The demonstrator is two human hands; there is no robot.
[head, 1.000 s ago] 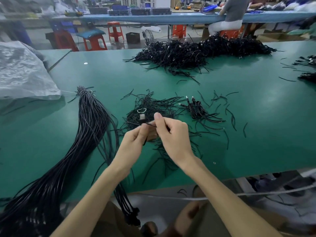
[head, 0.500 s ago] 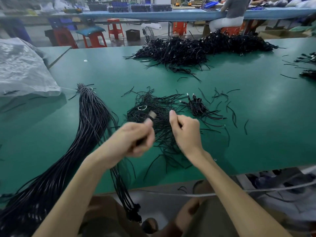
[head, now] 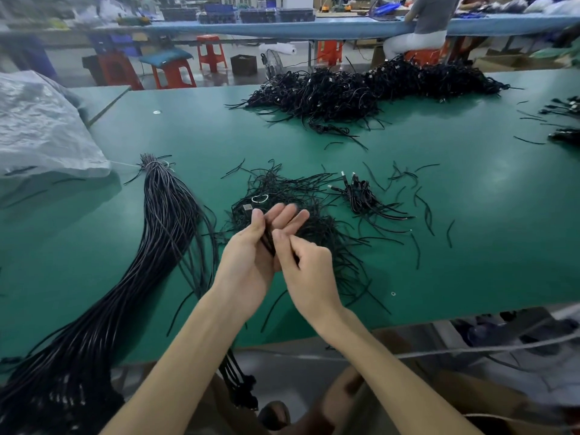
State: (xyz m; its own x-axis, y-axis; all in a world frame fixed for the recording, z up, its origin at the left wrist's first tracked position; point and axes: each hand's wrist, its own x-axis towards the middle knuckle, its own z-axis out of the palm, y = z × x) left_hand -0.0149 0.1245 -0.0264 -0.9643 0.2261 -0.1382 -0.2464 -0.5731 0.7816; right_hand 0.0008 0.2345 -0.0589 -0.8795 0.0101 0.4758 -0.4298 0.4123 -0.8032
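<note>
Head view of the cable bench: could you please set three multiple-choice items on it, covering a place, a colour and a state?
1. Where does the long cable bundle lie? A at the person's right; B at the person's left; C on a stool.
2. The table top is? A red; B white; C green.
3. The left hand? A grips a black cable; B lies flat; C makes an empty fist.
B: the bundle runs down the left side. C: green surface throughout. A: its thumb presses the cable against its fingers.
</note>
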